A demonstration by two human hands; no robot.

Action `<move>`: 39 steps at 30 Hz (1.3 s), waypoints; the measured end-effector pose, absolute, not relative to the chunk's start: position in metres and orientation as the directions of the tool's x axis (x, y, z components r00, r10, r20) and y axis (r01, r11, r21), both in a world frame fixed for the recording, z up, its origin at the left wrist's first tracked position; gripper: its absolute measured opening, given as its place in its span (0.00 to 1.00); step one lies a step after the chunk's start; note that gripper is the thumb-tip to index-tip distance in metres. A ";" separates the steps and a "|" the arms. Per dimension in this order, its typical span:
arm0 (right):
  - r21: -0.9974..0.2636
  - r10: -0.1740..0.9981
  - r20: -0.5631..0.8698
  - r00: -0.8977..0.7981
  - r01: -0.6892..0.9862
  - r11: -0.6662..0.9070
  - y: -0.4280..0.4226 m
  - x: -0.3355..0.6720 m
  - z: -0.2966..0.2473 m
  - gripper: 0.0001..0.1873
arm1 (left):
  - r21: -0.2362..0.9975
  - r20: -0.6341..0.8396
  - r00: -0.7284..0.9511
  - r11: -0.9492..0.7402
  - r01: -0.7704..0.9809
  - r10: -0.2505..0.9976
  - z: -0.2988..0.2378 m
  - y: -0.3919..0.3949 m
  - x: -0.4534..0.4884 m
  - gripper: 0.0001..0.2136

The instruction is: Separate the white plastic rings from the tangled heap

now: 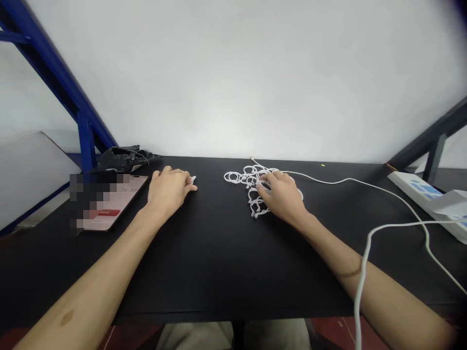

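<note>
My left hand (170,187) rests on the black table, its fingers curled around a small white piece (193,180), which mostly hides inside the grip. To the right lies a loose pile of white plastic rings (233,177) with small tabs on them. Over that pile is my right hand (280,194), palm down. Its thumb and fingertips come close together at a white ring near the pile's middle. The palm covers part of the pile.
At the left lies a phone (120,199) with a lit screen, in front of a crumpled black plastic bag (124,158). A white cable (332,182) runs rightward from the pile, and another cable (365,272) crosses above my right forearm. A white-and-blue box (423,189) sits far right.
</note>
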State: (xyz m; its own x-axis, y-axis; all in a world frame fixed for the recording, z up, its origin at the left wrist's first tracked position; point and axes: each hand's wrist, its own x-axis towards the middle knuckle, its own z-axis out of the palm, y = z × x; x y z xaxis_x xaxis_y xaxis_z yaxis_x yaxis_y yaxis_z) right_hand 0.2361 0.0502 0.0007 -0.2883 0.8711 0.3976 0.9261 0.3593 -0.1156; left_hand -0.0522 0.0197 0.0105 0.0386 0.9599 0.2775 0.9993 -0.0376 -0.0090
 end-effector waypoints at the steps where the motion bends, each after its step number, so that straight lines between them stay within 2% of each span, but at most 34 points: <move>1: -0.129 0.876 0.390 -0.283 0.925 0.356 0.051 0.236 0.001 0.14 | -0.013 0.280 0.036 -0.034 0.999 0.959 0.011 0.019 -0.052 0.09; 7: -0.164 0.860 0.414 -0.297 0.905 0.392 0.051 0.237 0.003 0.07 | -0.024 0.395 0.087 -0.085 0.996 0.915 0.013 0.016 -0.044 0.08; 12: -0.219 0.811 0.482 -0.333 0.850 0.479 0.046 0.235 0.006 0.04 | 0.065 0.446 0.256 -0.316 0.946 0.858 0.012 0.012 -0.029 0.07; 17: -0.260 0.699 0.556 -0.450 0.704 0.660 0.037 0.229 0.012 0.02 | 0.133 0.489 0.376 -0.494 0.859 0.787 0.007 0.008 -0.013 0.08; 19: -0.275 0.646 0.549 -0.530 0.615 0.739 0.033 0.227 0.014 0.03 | 0.105 0.548 0.400 -0.535 0.838 0.735 0.005 0.006 -0.006 0.13; 22: -0.306 0.576 0.510 -0.638 0.491 0.815 0.029 0.225 0.015 0.05 | -0.003 0.618 0.438 -0.555 0.832 0.653 0.004 0.004 0.003 0.18; 26: -0.320 0.531 0.508 -0.678 0.423 0.848 0.029 0.223 0.011 0.06 | -0.130 0.642 0.493 -0.550 0.825 0.587 0.004 0.004 0.007 0.11; 31: -0.251 0.504 0.548 -0.668 0.443 0.861 0.029 0.222 0.010 0.06 | -0.131 0.668 0.477 -0.542 0.830 0.570 0.002 0.006 0.005 0.07; 39: -0.145 0.567 0.562 -0.602 0.603 0.784 0.033 0.230 0.015 0.05 | 0.081 0.662 0.345 -0.521 0.850 0.665 0.004 0.006 -0.006 0.08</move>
State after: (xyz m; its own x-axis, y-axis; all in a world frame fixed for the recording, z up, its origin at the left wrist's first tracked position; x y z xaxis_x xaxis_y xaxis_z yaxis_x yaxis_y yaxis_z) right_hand 0.2296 0.0327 0.0152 -0.6018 0.5671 0.5624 0.6031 0.7843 -0.1454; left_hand -0.0058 0.0064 0.0035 0.3448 0.6651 0.6624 0.8498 -0.5209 0.0807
